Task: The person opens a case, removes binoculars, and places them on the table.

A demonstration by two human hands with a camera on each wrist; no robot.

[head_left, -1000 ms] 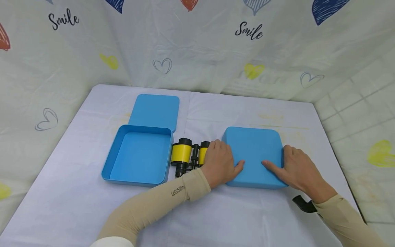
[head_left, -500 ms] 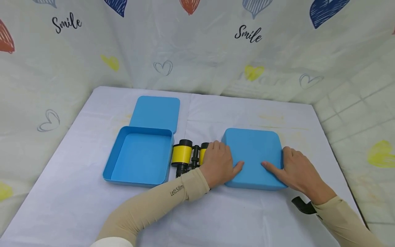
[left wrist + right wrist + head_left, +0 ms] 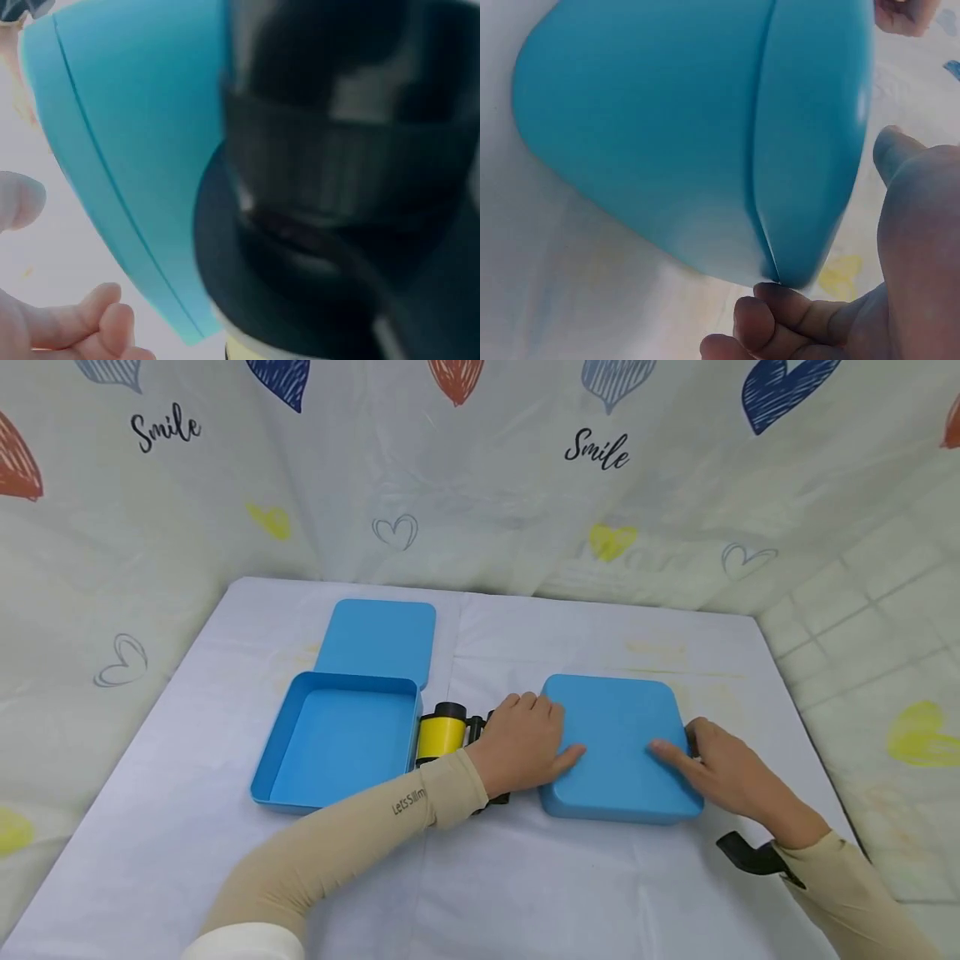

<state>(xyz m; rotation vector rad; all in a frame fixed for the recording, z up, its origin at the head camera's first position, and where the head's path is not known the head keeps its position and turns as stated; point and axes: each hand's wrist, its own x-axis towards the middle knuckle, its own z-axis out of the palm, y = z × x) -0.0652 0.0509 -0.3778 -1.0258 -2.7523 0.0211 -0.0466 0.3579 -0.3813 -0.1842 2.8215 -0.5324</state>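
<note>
A blue lidded box sits on the white table, its lid on; the seam runs around its side in both wrist views. At its left edge my left hand hovers, thumb over the lid's edge. In the left wrist view its loosely bent fingers are apart from the box. My right hand is at the box's right side, thumb near the top edge. The right wrist view shows its fingertips touching the lid corner, thumb away from it. Yellow-and-black binoculars lie beside the box, partly hidden under my left hand.
To the left stands a second blue box without its lid, nothing inside. A flat blue lid lies behind it. A printed sheet hangs at the table's back. A black strap sticks out from my right sleeve.
My left hand has shifted slightly left, covering more of the binoculars. The right thumb has drawn back toward the box's right edge. The box has barely moved; the head view has tilted slightly.
</note>
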